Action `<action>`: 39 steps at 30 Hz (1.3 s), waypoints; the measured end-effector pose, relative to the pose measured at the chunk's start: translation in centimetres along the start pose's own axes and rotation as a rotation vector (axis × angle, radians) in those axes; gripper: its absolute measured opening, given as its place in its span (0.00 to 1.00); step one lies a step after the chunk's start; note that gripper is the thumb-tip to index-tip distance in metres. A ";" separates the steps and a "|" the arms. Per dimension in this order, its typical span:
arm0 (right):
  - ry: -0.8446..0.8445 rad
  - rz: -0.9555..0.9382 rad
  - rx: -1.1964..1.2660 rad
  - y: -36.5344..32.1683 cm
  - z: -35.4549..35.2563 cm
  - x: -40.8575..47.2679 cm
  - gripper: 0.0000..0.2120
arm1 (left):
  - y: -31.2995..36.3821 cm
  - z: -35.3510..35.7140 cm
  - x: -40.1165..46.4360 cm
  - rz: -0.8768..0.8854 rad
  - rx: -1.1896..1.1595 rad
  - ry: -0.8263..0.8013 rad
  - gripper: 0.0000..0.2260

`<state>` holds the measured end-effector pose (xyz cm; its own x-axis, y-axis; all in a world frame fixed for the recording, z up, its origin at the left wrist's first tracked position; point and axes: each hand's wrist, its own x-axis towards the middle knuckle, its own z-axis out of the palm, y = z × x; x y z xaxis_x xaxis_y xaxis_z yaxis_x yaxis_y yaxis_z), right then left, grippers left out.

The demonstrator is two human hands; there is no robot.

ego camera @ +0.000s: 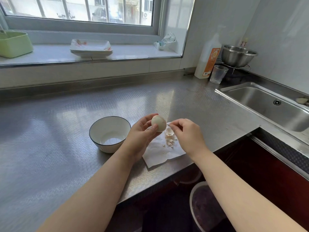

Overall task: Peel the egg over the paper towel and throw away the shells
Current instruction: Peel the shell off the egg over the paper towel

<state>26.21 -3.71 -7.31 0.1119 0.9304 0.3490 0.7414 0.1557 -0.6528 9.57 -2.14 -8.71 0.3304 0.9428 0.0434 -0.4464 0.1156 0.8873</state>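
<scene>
Egg (159,123) cradled in left hand (142,131) fingers above paper towel (160,151). Right hand (187,133) fingers pinched narrow beside it; shell bit between them, cannot tell. Egg light, slick, soft; hold gently, lift remaining shell at cracked top edge. Shells (169,137) below fingers brittle.

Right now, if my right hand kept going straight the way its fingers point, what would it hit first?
Probably the partly peeled egg held in the left hand; the right hand points left at it, though depth is unclear.
</scene>
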 end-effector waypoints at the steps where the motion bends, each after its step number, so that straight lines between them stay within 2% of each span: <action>1: -0.041 0.011 -0.020 0.2 0.1 0.0 0.08 | 0.0 0.0 0.0 -0.002 -0.006 0.005 0.13; 3: -0.078 0.010 -0.048 0.3 0.2 -0.1 0.11 | 0.0 0.0 0.0 -0.011 -0.014 0.009 0.13; 7: -0.058 -0.048 -0.058 -0.2 -0.4 -0.1 0.09 | 0.1 0.1 -0.1 -0.030 -0.034 -0.004 0.14; 10: -0.154 -0.056 -0.061 -0.7 -0.6 -0.1 0.17 | 0.1 0.0 -0.1 -0.035 -0.025 0.000 0.15; 12: -0.159 -0.086 -0.023 -1.1 -0.7 -0.1 0.21 | 0.1 -0.1 -0.1 -0.036 0.009 0.008 0.16; 16: -0.127 -0.097 0.184 -1.7 -1.0 0.1 0.14 | 0.0 -0.2 -0.2 -0.033 0.089 -0.002 0.16; 24: -0.130 -0.052 0.274 -1.6 -0.6 0.6 0.09 | -0.2 -0.1 -0.3 0.008 0.148 -0.044 0.14; 31: -0.010 -0.335 -0.067 -0.9 -0.3 0.2 0.09 | -0.2 0.1 -0.3 0.005 0.180 -0.033 0.14; 39: 0.148 -0.410 -0.152 -0.8 0.2 -0.2 0.07 | -0.2 0.1 -0.4 -0.001 0.154 -0.036 0.13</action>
<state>25.48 -3.96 -7.05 -0.1263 0.7431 0.6572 0.8316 0.4405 -0.3383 9.62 -2.54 -8.86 0.3618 0.9305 0.0567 -0.3143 0.0645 0.9471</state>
